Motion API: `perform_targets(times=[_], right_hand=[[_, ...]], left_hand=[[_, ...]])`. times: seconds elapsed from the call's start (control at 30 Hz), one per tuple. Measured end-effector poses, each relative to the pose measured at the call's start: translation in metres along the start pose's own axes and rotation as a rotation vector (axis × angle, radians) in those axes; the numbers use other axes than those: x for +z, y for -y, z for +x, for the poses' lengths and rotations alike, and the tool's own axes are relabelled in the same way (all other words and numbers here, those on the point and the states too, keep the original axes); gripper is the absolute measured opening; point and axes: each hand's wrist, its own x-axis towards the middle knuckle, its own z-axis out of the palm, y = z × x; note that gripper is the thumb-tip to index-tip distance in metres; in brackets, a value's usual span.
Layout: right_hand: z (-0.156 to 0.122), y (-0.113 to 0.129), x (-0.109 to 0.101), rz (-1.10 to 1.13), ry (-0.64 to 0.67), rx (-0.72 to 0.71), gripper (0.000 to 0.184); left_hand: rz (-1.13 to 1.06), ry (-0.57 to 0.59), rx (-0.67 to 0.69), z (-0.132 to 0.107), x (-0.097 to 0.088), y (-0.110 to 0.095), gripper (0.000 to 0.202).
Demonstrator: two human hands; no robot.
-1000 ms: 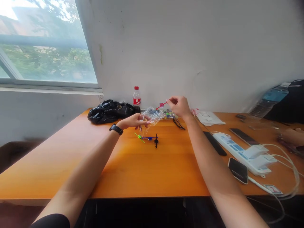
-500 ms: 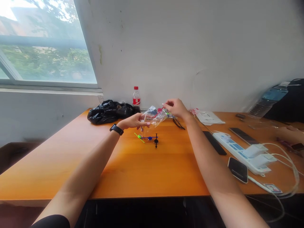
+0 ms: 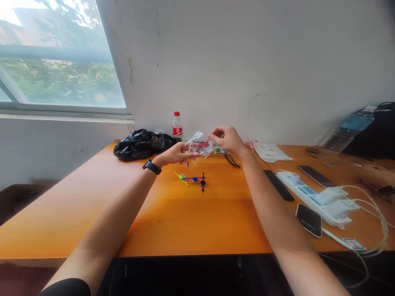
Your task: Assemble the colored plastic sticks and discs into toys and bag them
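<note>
My left hand [image 3: 173, 155] is closed on a crinkled clear plastic bag [image 3: 198, 135] above the far part of the table. Beside it, my right hand [image 3: 228, 139] pinches one end of a red arrow-shaped spinner [image 3: 204, 144], a thin pointer with a round middle. The spinner lies against or inside the bag; I cannot tell which. Below the hands, on the table, lie a green spinner [image 3: 181, 177], a blue spinner [image 3: 195, 179] and a black arrow spinner [image 3: 203, 182], almost end to end. Small coloured items behind the bag are partly hidden.
On the wooden table [image 3: 185, 226], a black plastic bag [image 3: 138, 146] and a cola bottle [image 3: 177, 125] stand at the back. To the right are white packaging [image 3: 273, 153], a power strip [image 3: 305, 195] with cables, and phones [image 3: 309, 220]. Another person's hand [image 3: 375, 174] shows far right.
My right hand has shifted slightly up and left with the red spinner, which now slants lower toward the left hand. The clear bag's top edge has risen. The spinners on the table stay put.
</note>
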Motion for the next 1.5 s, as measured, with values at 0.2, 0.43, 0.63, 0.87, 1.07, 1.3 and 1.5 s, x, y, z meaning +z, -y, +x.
perform_targets(times=[0.2,0.43,0.63,0.87,1.07,1.3,1.5], right_hand=[[-0.005,0.012,-0.013,0.004,0.102,-0.029,0.049],[-0.011,0.024,-0.026,-0.040,0.262,-0.138,0.041],[-0.012,0.022,-0.033,-0.040,0.266,-0.139,0.043],[-0.012,0.026,-0.024,0.058,0.549,0.016,0.040],[-0.012,0.025,-0.026,0.082,0.589,0.020,0.033],[-0.013,0.026,-0.028,0.169,0.473,-0.006,0.028],[-0.014,0.037,-0.015,0.230,0.286,-0.069,0.016]], left_hand=[[0.064,0.023,-0.020,-0.004,-0.005,-0.014,0.072],[0.139,0.157,-0.009,-0.009,-0.008,-0.033,0.061],[0.132,0.184,0.003,-0.011,-0.007,-0.038,0.054],[0.104,0.204,-0.001,-0.009,-0.004,-0.039,0.055],[0.075,0.196,0.028,-0.010,-0.007,-0.035,0.059],[0.053,0.228,-0.013,-0.009,-0.013,-0.022,0.046],[-0.012,0.253,-0.038,-0.006,-0.006,-0.015,0.047]])
